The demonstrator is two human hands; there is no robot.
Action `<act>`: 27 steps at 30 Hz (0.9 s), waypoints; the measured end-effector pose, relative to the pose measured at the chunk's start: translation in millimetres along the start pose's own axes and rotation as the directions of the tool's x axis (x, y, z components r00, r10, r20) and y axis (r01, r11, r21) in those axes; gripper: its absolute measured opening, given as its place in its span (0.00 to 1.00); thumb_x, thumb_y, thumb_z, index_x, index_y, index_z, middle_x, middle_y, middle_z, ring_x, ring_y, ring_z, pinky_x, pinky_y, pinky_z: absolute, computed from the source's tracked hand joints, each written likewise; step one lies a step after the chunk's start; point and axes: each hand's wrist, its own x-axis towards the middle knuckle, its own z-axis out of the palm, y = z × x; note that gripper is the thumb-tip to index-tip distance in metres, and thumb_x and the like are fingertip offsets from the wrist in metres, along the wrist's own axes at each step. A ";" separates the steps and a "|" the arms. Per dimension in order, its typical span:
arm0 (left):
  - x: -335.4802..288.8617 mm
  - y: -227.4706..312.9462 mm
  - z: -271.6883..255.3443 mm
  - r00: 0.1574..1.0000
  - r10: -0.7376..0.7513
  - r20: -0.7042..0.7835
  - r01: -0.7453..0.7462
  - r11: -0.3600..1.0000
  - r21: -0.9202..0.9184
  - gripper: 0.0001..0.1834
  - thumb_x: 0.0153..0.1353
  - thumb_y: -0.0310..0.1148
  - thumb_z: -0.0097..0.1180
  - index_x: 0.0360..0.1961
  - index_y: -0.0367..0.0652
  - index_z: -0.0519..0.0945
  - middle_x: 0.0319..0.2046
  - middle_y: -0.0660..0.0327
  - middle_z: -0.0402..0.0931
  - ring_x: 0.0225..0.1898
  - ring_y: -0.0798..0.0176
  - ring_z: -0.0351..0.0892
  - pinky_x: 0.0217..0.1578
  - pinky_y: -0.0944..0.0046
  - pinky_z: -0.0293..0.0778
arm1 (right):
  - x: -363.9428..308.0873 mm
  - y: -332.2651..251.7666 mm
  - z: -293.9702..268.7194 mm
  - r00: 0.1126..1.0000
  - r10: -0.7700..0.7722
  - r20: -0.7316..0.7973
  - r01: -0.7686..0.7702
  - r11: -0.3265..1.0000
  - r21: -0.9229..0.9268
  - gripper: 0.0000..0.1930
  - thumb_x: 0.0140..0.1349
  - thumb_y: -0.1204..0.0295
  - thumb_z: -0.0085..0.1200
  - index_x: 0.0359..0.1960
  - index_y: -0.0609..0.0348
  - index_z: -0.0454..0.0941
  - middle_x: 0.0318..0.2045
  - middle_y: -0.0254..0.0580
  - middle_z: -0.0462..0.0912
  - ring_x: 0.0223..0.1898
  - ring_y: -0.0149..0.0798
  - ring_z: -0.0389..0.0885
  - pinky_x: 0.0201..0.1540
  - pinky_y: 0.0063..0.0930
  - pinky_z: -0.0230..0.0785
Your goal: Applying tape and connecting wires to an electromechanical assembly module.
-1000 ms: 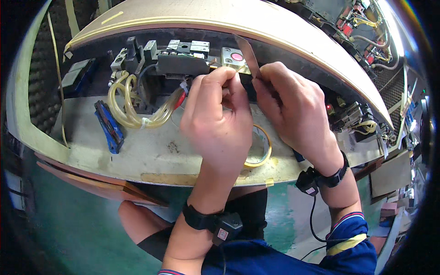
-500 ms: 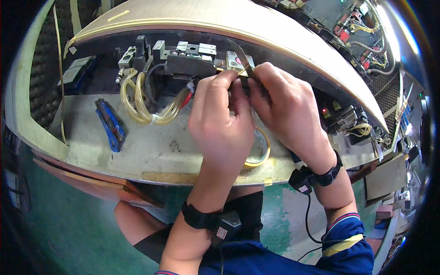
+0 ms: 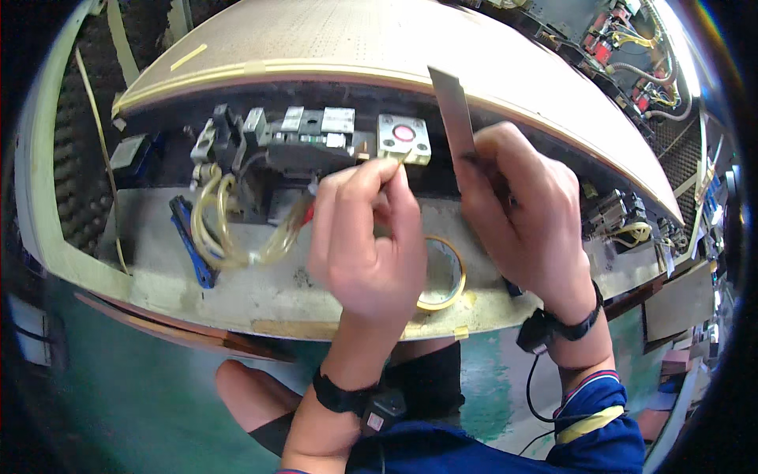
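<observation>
Head view: left hand (image 3: 365, 237) pinching a thin wire (image 3: 392, 163); right hand (image 3: 525, 217) clamped on a grey strip (image 3: 453, 107); hands apart.

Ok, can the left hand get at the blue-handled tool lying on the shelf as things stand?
Probably yes: the blue-handled tool lies uncovered left of the left hand, nothing between them, though the fingers already pinch something thin.
</observation>
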 end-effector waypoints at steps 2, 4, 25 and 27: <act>1.4 7.8 -4.1 0.995 -0.087 0.052 0.085 0.996 0.023 0.10 0.63 0.14 0.69 0.44 0.34 0.86 0.36 0.54 0.85 0.29 0.64 0.81 0.27 0.67 0.77 | 3.0 1.1 -7.5 0.993 0.096 0.067 -0.101 0.991 0.087 0.05 0.67 0.79 0.65 0.40 0.62 0.81 0.25 0.42 0.81 0.23 0.36 0.81 0.29 0.28 0.73; 5.2 20.1 -9.1 0.972 -0.209 0.110 0.205 0.977 0.051 0.10 0.63 0.14 0.69 0.44 0.33 0.86 0.37 0.53 0.86 0.30 0.63 0.83 0.29 0.66 0.79 | 11.3 4.0 -15.1 0.980 0.158 0.125 -0.177 0.971 0.164 0.05 0.66 0.80 0.66 0.40 0.63 0.82 0.26 0.41 0.83 0.23 0.34 0.81 0.30 0.27 0.74; 22.9 89.0 19.7 0.616 -0.781 -0.097 0.775 0.580 0.250 0.08 0.66 0.15 0.66 0.45 0.31 0.84 0.40 0.52 0.83 0.43 0.51 0.83 0.46 0.56 0.81 | 69.8 44.3 -53.4 0.680 0.271 0.681 -0.567 0.784 0.254 0.09 0.62 0.80 0.69 0.41 0.61 0.82 0.27 0.47 0.83 0.26 0.49 0.85 0.29 0.36 0.76; 15.9 88.5 22.1 0.607 -0.791 -0.083 0.781 0.574 0.245 0.07 0.72 0.16 0.61 0.49 0.30 0.81 0.46 0.55 0.79 0.42 0.63 0.81 0.44 0.65 0.78 | 75.9 53.0 -39.4 0.708 0.181 0.682 -0.521 0.787 0.332 0.10 0.61 0.80 0.69 0.41 0.62 0.81 0.27 0.47 0.83 0.26 0.49 0.85 0.29 0.37 0.76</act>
